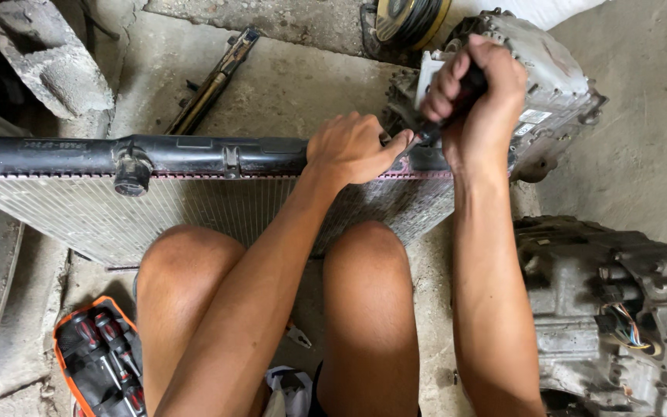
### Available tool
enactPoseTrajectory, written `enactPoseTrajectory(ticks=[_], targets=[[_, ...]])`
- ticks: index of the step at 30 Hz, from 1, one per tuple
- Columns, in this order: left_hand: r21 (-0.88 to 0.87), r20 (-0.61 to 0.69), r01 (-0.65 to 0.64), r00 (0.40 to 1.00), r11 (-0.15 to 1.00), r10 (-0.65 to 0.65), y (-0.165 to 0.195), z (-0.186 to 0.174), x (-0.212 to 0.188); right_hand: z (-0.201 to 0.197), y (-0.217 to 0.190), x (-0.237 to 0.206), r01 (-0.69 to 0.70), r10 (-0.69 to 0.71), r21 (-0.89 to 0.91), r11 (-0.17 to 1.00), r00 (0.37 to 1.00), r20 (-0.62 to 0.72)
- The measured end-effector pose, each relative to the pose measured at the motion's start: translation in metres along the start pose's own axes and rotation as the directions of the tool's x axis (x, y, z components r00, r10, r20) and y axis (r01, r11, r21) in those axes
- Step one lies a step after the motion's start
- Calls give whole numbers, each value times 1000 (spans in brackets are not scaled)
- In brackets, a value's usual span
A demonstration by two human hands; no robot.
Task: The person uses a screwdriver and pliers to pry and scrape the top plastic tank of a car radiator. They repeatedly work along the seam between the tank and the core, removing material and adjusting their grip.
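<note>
Prying at the radiator (194,208) tank seam.
My right hand (480,100) fists the screwdriver (457,96); my left hand (353,148), curled at nine o'clock, seems to pinch its tip: keep it braced, lever gently.

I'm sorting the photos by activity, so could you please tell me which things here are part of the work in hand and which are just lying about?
In use:
radiator
screwdriver, gripped in the right hand
left hand, resting on the radiator's top edge

Lying about:
screwdriver set in an orange case
gearbox housing
metal casing
concrete block
cable coil
</note>
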State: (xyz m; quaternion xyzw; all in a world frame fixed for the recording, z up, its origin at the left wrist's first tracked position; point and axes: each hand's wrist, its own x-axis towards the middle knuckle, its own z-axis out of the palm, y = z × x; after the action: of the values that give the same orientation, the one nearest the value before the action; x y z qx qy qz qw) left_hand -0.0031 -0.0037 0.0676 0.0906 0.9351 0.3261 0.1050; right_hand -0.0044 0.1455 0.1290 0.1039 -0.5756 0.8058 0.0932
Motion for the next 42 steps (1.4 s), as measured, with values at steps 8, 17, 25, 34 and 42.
enactPoseTrajectory(ticks=[8,17,25,34,42], targets=[[13,-11,-11,1000,1000,11,15,-27,-8,15,-15,-2,115,-110,-102,988,993,50],[-5,2,1,1000,1000,-1,12,-36,-8,28,-15,31,26,-43,-163,986,994,-105],[13,-87,-2,996,1000,3,8,-45,-1,40,-18,56,22,-56,-186,982,982,-179],[4,-62,23,998,1000,-23,12,-72,-3,62,-31,78,-1,-57,-239,971,970,-236],[7,-39,3,999,1000,-2,-26,34,4,-11,48,1,127,-159,-181,975,971,-178]])
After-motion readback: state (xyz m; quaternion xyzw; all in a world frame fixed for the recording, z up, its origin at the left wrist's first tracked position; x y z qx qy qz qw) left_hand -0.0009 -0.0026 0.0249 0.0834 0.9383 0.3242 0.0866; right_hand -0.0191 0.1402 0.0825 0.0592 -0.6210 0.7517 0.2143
